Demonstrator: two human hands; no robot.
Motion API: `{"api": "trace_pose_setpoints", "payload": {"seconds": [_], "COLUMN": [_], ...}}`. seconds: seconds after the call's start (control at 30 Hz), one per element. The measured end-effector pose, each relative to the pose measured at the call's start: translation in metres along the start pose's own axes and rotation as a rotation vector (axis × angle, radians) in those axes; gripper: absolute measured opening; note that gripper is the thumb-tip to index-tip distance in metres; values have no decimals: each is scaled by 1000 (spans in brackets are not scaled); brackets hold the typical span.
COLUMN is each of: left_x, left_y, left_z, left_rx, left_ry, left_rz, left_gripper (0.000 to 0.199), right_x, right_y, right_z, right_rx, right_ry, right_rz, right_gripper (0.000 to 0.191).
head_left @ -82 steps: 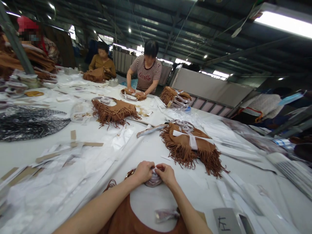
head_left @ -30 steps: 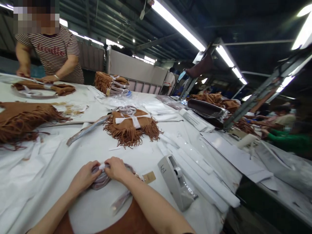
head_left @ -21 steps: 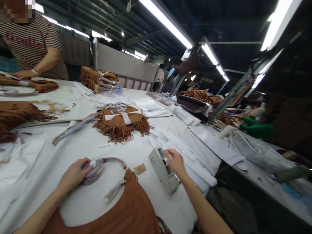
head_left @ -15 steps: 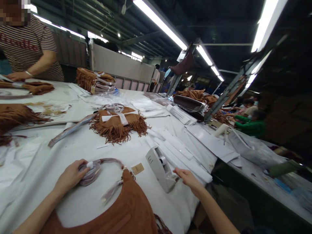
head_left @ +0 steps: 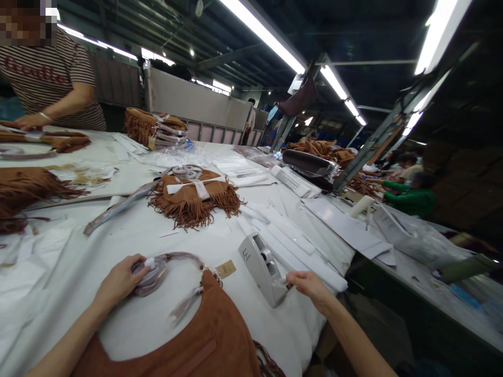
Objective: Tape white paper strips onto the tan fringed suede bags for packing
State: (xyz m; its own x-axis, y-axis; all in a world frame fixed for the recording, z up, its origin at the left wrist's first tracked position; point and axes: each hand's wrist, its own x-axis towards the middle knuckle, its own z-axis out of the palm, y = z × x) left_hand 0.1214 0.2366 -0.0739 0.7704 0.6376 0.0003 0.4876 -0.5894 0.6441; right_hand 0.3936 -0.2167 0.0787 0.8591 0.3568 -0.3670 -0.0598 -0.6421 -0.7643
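Note:
My left hand (head_left: 123, 280) grips a coiled bag strap (head_left: 151, 277) in clear wrapping, with a white band around the coil. The strap runs to a metal ring on a brown suede bag (head_left: 204, 335) lying in front of me. A tan paper tag (head_left: 225, 269) lies beside that ring. To the right stands a pale grey tape dispenser (head_left: 257, 267). At its front end my right hand (head_left: 308, 287) is closed in a pinch, apparently on the end of the tape; the clear tape itself is hard to make out.
A fringed brown bag (head_left: 192, 196) with a white paper band lies farther up the table. White paper strips (head_left: 291, 246) lie right of the dispenser. Stacked bags (head_left: 155, 128) stand at the back left, near a person in a striped shirt (head_left: 55, 78). A metal post (head_left: 373, 120) rises at right.
The view has shifted slightly, so things sit a little farther right in it. Both hands keep nearly the same places, on the strap and at the dispenser's front.

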Motion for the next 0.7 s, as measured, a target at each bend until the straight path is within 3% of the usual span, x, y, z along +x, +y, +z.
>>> {"api": "trace_pose_setpoints", "payload": {"seconds": [0.3, 0.43, 0.53, 0.7], "left_x": [-3, 1, 1, -10], "left_y": [1, -4, 0, 27], "left_z": [-1, 1, 0, -9], "left_rx": [34, 16, 14, 8], "left_ry": [0, -20, 4, 84], "left_rz": [8, 25, 14, 39], "left_gripper": [40, 40, 39, 27], "right_x": [-30, -33, -31, -20], "right_y": [30, 39, 42, 71], "right_z": [-8, 3, 13, 7], "right_rx": [18, 61, 48, -299], "right_ry": [162, 181, 197, 230], "right_rz": [-49, 20, -15, -91], "right_gripper": [41, 43, 45, 39]}}
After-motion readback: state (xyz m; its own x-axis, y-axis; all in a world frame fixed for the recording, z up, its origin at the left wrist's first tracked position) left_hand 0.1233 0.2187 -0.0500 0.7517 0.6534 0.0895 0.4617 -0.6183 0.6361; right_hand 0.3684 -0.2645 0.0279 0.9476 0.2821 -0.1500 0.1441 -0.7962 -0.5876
